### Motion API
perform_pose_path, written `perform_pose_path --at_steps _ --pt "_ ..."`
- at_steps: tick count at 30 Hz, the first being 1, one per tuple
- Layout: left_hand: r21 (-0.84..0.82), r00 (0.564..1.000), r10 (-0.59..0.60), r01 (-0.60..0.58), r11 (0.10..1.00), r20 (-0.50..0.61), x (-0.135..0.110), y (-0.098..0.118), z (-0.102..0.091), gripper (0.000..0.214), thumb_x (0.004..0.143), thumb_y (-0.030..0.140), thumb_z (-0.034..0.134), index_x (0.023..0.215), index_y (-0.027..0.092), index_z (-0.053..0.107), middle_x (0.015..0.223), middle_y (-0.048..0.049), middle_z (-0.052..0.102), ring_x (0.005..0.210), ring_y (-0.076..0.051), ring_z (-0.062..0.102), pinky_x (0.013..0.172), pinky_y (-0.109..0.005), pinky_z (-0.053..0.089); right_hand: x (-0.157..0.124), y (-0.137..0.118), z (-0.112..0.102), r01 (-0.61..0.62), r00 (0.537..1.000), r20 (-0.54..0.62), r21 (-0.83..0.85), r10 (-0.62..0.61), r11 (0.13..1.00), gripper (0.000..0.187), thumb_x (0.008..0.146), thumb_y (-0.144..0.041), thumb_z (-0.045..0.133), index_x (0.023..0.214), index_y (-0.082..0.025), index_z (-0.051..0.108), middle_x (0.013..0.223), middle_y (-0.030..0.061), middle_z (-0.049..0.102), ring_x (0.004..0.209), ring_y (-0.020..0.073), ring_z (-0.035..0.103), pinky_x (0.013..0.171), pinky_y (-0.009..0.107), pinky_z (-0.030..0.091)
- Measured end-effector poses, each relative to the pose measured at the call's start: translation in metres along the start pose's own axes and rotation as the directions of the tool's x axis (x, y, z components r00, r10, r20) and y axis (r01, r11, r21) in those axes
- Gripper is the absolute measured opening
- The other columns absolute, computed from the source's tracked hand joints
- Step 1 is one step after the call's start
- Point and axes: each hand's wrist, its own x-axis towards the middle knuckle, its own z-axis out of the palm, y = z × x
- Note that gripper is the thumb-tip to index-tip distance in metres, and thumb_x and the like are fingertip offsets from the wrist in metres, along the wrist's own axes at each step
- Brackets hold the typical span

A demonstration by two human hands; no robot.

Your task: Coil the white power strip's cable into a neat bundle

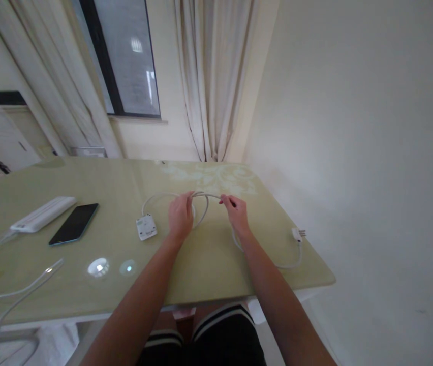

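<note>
A white cable (157, 196) lies on the pale green table (209, 264), running from a small square white socket block (146, 226) in a loop to a white plug (297, 234) near the right edge. My left hand (180, 214) is closed on the cable where the loop crosses itself. My right hand (235, 211) pinches the same cable a little to the right, with the strand lifted between both hands. From there the cable passes under my right wrist and curves along the table to the plug.
A white power strip (43, 213) and a black phone (73, 223) lie at the left. More white cords (18, 292) trail over the front left edge. A wall stands close on the right; a window and curtains are behind the table.
</note>
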Motion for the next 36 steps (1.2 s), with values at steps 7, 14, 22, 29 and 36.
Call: perform_pose_path --at_steps 7,14,22,29,36 --pt "0.233 0.941 0.235 -0.292 0.928 0.245 -0.014 0.018 0.008 0.032 0.105 0.029 0.043 0.123 0.021 0.068 0.109 -0.0149 0.075 0.104 -0.029 0.064 0.099 -0.04 0.036 -0.024 -0.005 0.032 0.288 0.903 0.367 -0.134 -0.222 0.948 0.035 0.105 -0.043 0.047 0.1 -0.018 0.072 0.09 0.0065 0.071 0.083 0.0173 0.063 0.08 0.026 0.045" --pt "0.477 0.992 -0.025 0.082 0.875 -0.125 0.012 -0.015 -0.018 0.036 0.107 0.03 0.035 0.123 0.018 0.065 0.111 -0.0169 0.074 0.106 -0.033 0.063 0.095 -0.043 0.036 -0.01 0.005 0.014 0.264 0.859 0.511 -0.468 0.015 0.843 0.023 0.106 -0.032 0.05 0.113 -0.021 0.069 0.095 0.0058 0.075 0.086 0.0195 0.067 0.079 0.026 0.045" --pt "0.419 0.971 0.191 -0.233 0.877 0.141 -0.01 0.005 0.001 0.03 0.105 0.029 0.041 0.117 0.023 0.069 0.102 -0.0142 0.074 0.104 -0.031 0.062 0.104 -0.046 0.032 -0.019 -0.004 0.02 0.376 0.853 0.508 -0.432 -0.123 0.82 0.027 0.108 -0.035 0.047 0.118 -0.023 0.069 0.115 0.0084 0.075 0.1 0.0203 0.07 0.086 0.026 0.046" --pt "0.536 0.999 0.037 -0.021 0.844 -0.02 0.005 -0.012 -0.015 0.033 0.105 0.026 0.038 0.12 0.022 0.067 0.097 -0.0152 0.074 0.101 -0.032 0.062 0.1 -0.048 0.031 0.002 0.007 -0.013 0.284 0.876 0.475 -0.649 0.084 0.706 0.016 0.101 -0.028 0.057 0.109 -0.024 0.071 0.098 0.0067 0.077 0.087 0.0219 0.068 0.072 0.027 0.041" --pt "0.456 0.991 0.102 -0.129 0.881 0.084 -0.005 -0.01 -0.002 0.029 0.104 0.024 0.039 0.11 0.022 0.067 0.099 -0.0132 0.074 0.102 -0.03 0.064 0.109 -0.048 0.028 -0.009 -0.002 0.006 0.361 0.855 0.511 -0.709 0.088 0.606 0.026 0.105 -0.027 0.047 0.118 -0.031 0.069 0.108 0.0073 0.077 0.089 0.024 0.071 0.07 0.029 0.043"
